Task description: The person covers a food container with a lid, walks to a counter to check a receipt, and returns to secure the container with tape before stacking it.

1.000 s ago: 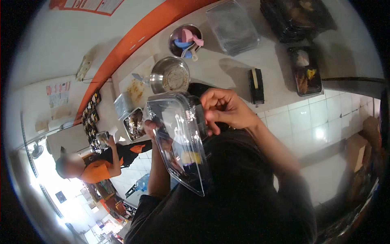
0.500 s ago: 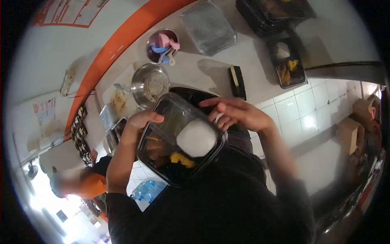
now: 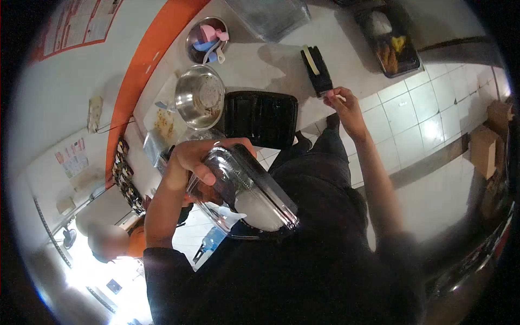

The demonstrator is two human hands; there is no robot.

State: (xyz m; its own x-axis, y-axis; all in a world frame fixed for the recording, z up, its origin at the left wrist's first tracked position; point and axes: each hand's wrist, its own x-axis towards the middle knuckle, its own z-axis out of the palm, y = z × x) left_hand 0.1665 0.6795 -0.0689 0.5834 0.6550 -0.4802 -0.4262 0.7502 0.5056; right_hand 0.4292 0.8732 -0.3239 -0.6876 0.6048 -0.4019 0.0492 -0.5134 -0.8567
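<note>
A clear-lidded black meal box (image 3: pixel 265 181) is gripped from above by my left hand (image 3: pixel 201 157), thumb on the lid and fingers around the far side. The box is tilted steeply in front of my body, and a white mound of rice (image 3: pixel 259 210) shows through the lid. My right hand (image 3: pixel 345 108) reaches out to a black tape dispenser (image 3: pixel 319 73) holding a pale roll of tape (image 3: pixel 311 60). Its thumb and fingers are pinched together at the dispenser's near end, on the tape there; the strip itself is too small to see clearly.
On the table, an empty black tray (image 3: pixel 261 116) lies at the near edge beside a steel bowl (image 3: pixel 200 97). Behind are a bowl of colored scoops (image 3: pixel 208 40), stacked clear lids (image 3: pixel 271 19) and a filled meal box (image 3: pixel 389 46). Another person (image 3: pixel 135 244) is at lower left.
My right hand has left the meal box's side and gone out to the tape dispenser. My left hand has turned the box onto a steep tilt. The black tray is now uncovered from view.
</note>
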